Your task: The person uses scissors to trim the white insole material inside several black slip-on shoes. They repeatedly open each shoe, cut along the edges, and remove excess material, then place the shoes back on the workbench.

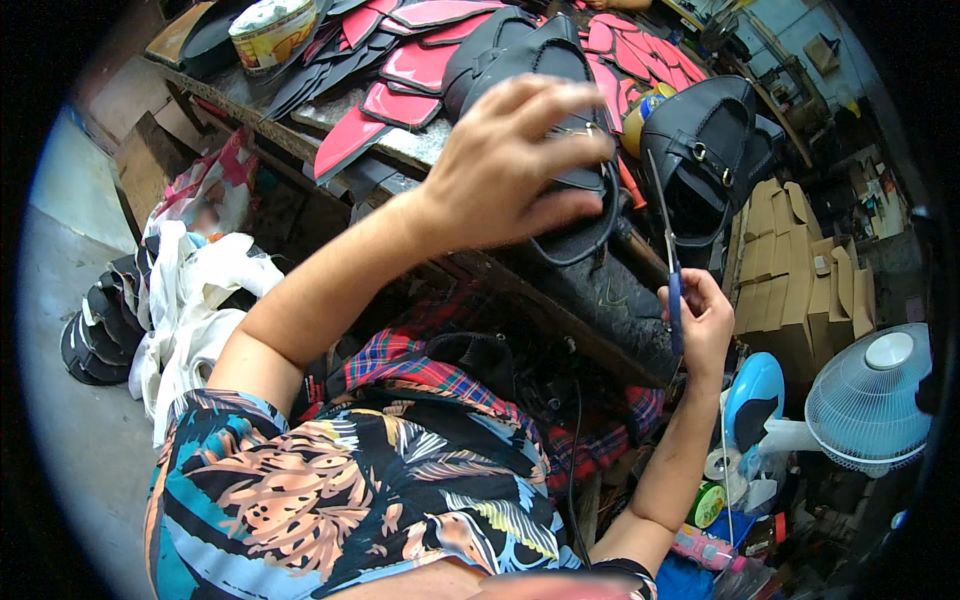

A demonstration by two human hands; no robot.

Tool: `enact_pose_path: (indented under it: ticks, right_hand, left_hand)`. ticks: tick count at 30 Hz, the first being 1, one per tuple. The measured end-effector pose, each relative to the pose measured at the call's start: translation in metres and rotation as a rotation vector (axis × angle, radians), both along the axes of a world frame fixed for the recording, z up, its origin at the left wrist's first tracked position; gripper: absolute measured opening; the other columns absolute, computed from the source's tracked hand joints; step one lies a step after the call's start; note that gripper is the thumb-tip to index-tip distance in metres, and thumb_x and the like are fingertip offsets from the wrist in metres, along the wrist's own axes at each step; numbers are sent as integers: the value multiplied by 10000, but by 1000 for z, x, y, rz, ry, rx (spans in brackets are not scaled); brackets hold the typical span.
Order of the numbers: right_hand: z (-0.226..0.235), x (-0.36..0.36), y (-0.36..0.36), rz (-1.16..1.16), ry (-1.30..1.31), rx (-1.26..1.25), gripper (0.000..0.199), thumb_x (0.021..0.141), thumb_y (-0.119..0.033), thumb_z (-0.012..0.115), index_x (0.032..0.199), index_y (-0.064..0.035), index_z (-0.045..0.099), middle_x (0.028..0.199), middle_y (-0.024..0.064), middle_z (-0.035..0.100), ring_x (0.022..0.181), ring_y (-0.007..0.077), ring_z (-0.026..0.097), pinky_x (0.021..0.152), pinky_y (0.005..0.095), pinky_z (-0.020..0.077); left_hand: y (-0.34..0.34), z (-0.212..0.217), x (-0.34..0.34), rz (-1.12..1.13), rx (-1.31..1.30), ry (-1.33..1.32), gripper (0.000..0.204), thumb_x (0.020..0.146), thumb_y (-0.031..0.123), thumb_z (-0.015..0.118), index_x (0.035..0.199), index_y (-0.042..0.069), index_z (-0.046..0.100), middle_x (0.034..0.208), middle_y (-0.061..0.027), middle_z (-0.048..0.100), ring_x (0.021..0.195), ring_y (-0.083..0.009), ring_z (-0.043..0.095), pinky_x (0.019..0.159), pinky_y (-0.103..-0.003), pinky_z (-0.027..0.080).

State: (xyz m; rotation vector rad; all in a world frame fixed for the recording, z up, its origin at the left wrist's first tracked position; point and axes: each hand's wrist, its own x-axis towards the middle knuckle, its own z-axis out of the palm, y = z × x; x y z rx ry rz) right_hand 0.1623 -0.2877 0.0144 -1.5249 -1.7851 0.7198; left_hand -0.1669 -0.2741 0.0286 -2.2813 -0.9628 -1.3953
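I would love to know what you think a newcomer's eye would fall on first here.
Most likely the glossy pinkish-red pieces, spread across the top of the picture. Next, perhaps, the blurred left hand, in front of a black strapped item at upper middle, and the blue-handled scissors in the right hand, right of centre. The blue-and-white fan near the right edge also stands out.

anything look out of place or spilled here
Nothing looks clearly spilled or damaged. The white cloth at left lies in a crumpled heap, and one pink piece seems to jut past the edge of the table.
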Motion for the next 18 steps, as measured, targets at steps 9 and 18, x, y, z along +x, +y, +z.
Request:
enact_pose_path:
  ticks: [9, 18]
  right_hand:
    - [16, -20, 12, 27, -437, -3, 440, 773, -486, 837, 965, -101, 745, 676, 60, 677, 592, 215, 644, 577, 345, 466]
    - [25, -26, -16, 12, -621, 203, 283, 802, -298, 841, 953, -95, 714, 640, 19, 646, 542, 145, 572, 549, 304, 420]
  left_hand:
    - [18, -27, -1, 93, -249, 182, 425, 868, 340, 744, 1258, 181, 691, 1334, -37, 669, 1346, -280, 541, 1182, -542, 334]
    - [17, -31, 3, 91, -243, 154, 389, 840, 308, 759, 1201, 176, 703, 1268, -35, 693, 1319, -274, 554, 1172, -542, 340]
